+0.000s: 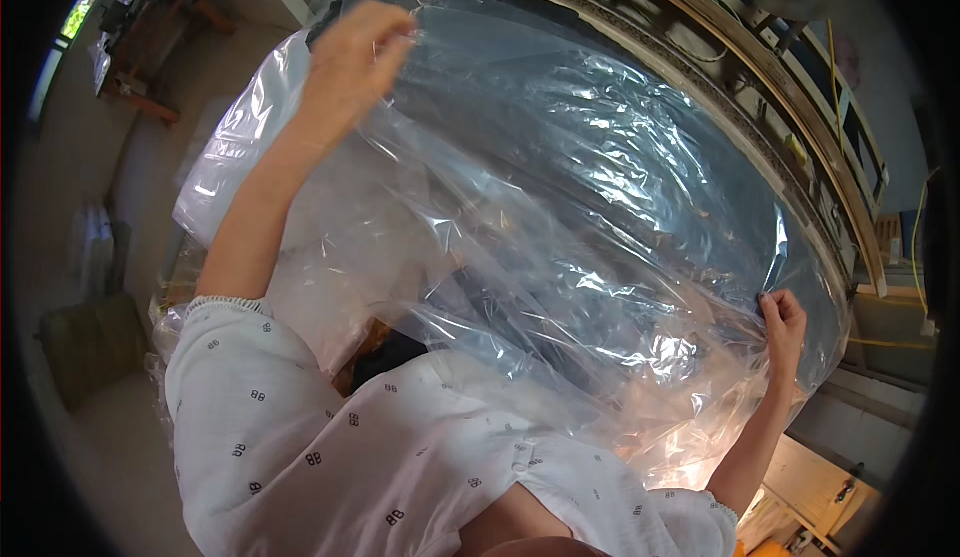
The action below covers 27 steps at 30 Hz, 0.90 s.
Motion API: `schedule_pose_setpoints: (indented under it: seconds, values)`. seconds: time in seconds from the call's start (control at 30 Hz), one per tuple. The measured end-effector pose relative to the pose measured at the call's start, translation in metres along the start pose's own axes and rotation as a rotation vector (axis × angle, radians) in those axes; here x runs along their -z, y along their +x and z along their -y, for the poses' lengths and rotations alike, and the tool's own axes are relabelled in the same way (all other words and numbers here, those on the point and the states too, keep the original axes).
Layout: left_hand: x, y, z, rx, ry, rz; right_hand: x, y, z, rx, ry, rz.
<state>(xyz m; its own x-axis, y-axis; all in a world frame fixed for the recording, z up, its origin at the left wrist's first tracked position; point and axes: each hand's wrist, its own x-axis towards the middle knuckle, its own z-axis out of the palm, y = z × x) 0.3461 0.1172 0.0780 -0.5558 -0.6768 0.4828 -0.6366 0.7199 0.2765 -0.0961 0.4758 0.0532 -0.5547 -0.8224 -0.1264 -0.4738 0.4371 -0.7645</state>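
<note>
Large clear, glossy plastic sheet (540,207), right edge pinched by a bare hand

- Sheet: the largest item; lies in front of the person, spanning from left to right, creased, with bright reflections.
- Broad dark grey surface (470,67): seen through the sheet, toward the far side.
- White short-sleeved shirt with small dark motifs (420,457): worn by the person; near the sheet's lower edge.
- Long brown wooden plank (862,232): beyond the sheet, at upper right, bent in outline by the lens.
- Pale flat wooden board (810,477): lower right, past the right forearm.
- Left hand (360,67), bare: raised at the sheet's far left part; fingers curled, blurred by motion; cannot tell whether it grips the sheet.
- Right hand (785,322), bare: at the sheet's right side; thumb and fingers close together, holding its plastic.
- Thin yellow cord (915,257): far right, hanging near the plank.
</note>
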Motion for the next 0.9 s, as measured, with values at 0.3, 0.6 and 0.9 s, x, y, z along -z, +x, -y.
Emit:
schedule_pose_setpoints:
  seconds: [0.3, 0.6, 0.9]
  values:
    - [-0.048, 0.034, 0.036, -0.234, -0.183, 0.264, -0.004, 0.004, 0.004, -0.014, 0.049, -0.005]
    - [-0.041, 0.062, 0.049, 0.489, -1.008, -0.074, 0.002, -0.003, 0.013, 0.025, 0.061, 0.024]
    - [-0.058, 0.051, 0.098, 0.458, -0.162, -0.233, -0.003, -0.022, 0.045, -0.141, 0.133, 0.118]
